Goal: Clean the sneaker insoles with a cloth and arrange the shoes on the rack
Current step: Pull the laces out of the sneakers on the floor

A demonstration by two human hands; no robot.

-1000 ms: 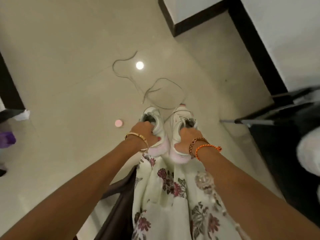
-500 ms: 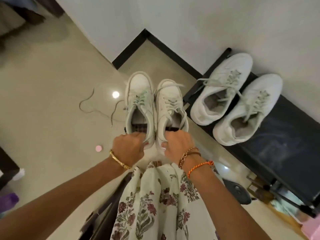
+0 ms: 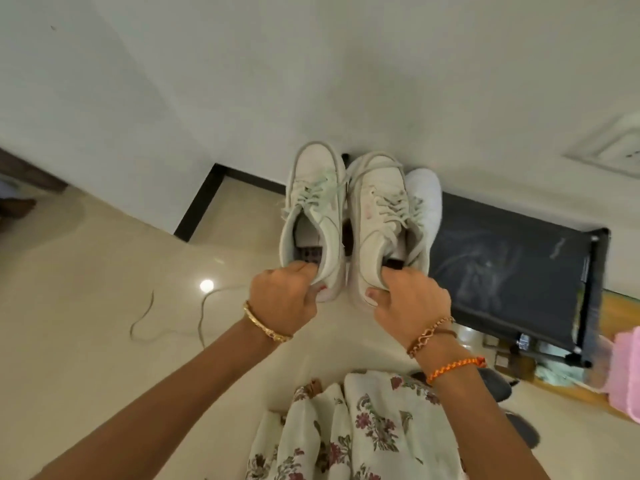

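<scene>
Holding one white lace-up sneaker per hand, both raised mid-frame, toes pointing at the white wall point(image 3: 311, 64). Left hand point(image 3: 282, 299) grips the heel of the left white sneaker point(image 3: 313, 209): fingers point(image 3: 304, 270) curled into the opening, thumb on the back of the heel. Right hand point(image 3: 410, 303) grips the heel of the right white sneaker point(image 3: 375, 216) the same way, fingers hooked inside, thumb on the heel. Shoes side by side, nearly touching. Behind the right one, a third white sneaker point(image 3: 426, 202) sits on the black shoe rack point(image 3: 512, 265) at right of frame, mostly hidden. Loose grey lace point(image 3: 145, 317) lies on the glossy beige tile floor point(image 3: 86, 271), lower left. Floral-print garment point(image 3: 363, 427) at bottom centre. Pink object point(image 3: 627, 372) at right edge, can't tell what.
</scene>
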